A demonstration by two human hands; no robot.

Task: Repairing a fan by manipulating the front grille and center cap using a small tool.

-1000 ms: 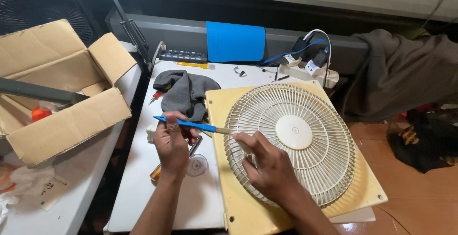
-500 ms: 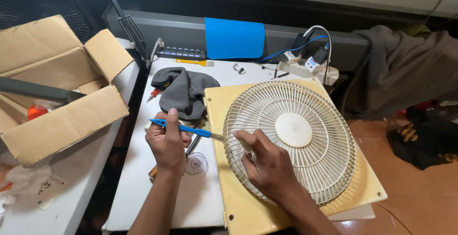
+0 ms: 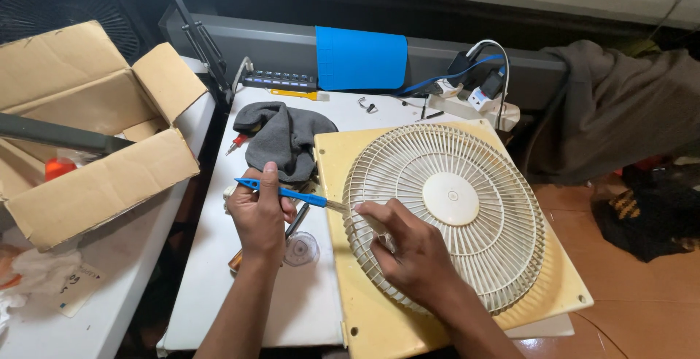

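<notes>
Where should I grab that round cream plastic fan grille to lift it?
Probably by the outer rim of the round cream plastic fan grille, coming from the far right side. That edge is bare, while the right hand and the blue-handled tool crowd the left.

Both forearms are bare, without sleeves; the left hand (image 3: pixel 260 217) and right hand (image 3: pixel 410 253) wear no gloves, rings or watch.

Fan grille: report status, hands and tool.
Left hand grips blue tool, tip at fan grille rim. Right hand presses on grille. Grey cloth lies clear behind.
</notes>
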